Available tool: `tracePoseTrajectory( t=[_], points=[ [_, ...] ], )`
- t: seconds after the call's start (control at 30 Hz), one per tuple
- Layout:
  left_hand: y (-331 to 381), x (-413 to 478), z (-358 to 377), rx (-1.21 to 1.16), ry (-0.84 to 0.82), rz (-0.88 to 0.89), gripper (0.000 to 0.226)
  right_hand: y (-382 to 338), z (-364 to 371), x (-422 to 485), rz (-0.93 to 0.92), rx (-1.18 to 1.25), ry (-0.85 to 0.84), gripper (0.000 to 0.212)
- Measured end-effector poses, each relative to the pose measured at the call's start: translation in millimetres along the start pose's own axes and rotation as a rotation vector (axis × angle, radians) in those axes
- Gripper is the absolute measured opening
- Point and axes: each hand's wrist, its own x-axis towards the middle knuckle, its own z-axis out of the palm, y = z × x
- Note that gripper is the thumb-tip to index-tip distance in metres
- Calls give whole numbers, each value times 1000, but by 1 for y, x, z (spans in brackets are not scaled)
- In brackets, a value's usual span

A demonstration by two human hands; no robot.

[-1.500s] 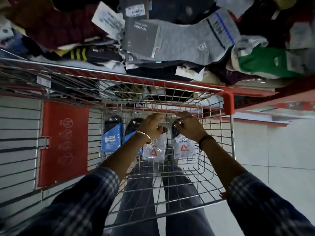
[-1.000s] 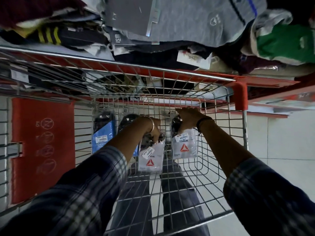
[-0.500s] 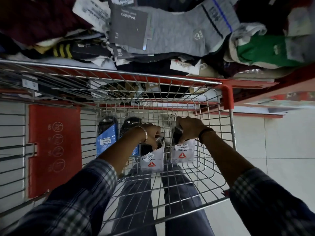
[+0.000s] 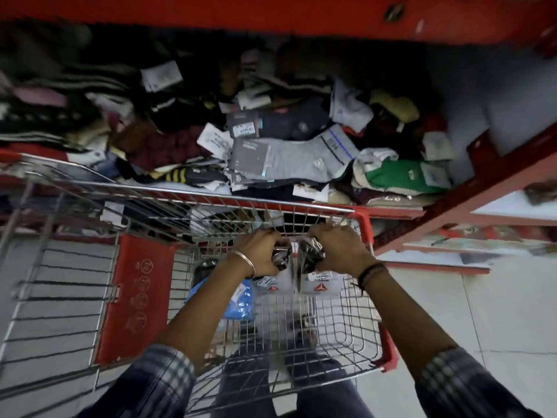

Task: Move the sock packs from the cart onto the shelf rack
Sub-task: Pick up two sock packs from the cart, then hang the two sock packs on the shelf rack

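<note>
My left hand (image 4: 261, 254) is shut on the dark top of a clear sock pack (image 4: 273, 285) with a red triangle logo. Beside it my right hand (image 4: 342, 251) grips a second such sock pack (image 4: 322, 286). Both packs hang inside the wire cart (image 4: 211, 203), just below its far rim. A blue sock pack (image 4: 241, 300) lies lower in the cart, partly hidden by my left forearm. Beyond the cart rim the red shelf rack (image 4: 401, 211) holds a loose heap of socks, with a grey sock pack (image 4: 289, 159) on top.
A red plastic seat flap (image 4: 135, 297) stands at the cart's left. An upper red shelf (image 4: 271, 10) overhangs the sock heap. A lower shelf edge (image 4: 437, 263) juts out on the right above pale floor tiles (image 4: 497, 321). My legs show through the cart mesh.
Both hands have risen with their packs from the cart bottom toward the far rim. The view has tilted up, showing more of the shelf and the upper shelf edge.
</note>
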Motion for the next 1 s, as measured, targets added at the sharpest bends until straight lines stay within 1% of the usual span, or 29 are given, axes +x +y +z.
tracePoseTrajectory(
  t=[0.17,0.3,0.43,0.53,0.63,0.77,0.9,1.0],
  points=[
    [17,-31,-66,85,153,30,71,-12,-72,-35,-1,-3,119,72],
    [29,-58,-125,116,242,60,64,-27,-130,-63,1,10,220,69],
    [41,-86,-180,140,328,103,54,-39,-177,-86,11,-35,297,74],
    [50,-104,-216,154,372,113,60,-44,-205,-97,35,-33,368,70],
    [60,-121,-250,153,454,150,55,-49,-232,-108,45,-42,427,69],
    [80,-140,-291,226,564,195,53,-51,-263,-127,40,-55,514,67],
    [102,-147,-328,310,713,230,57,-50,-290,-143,46,-104,581,72],
    [116,-142,-349,352,843,259,62,-48,-308,-151,59,-102,610,66]
  ],
)
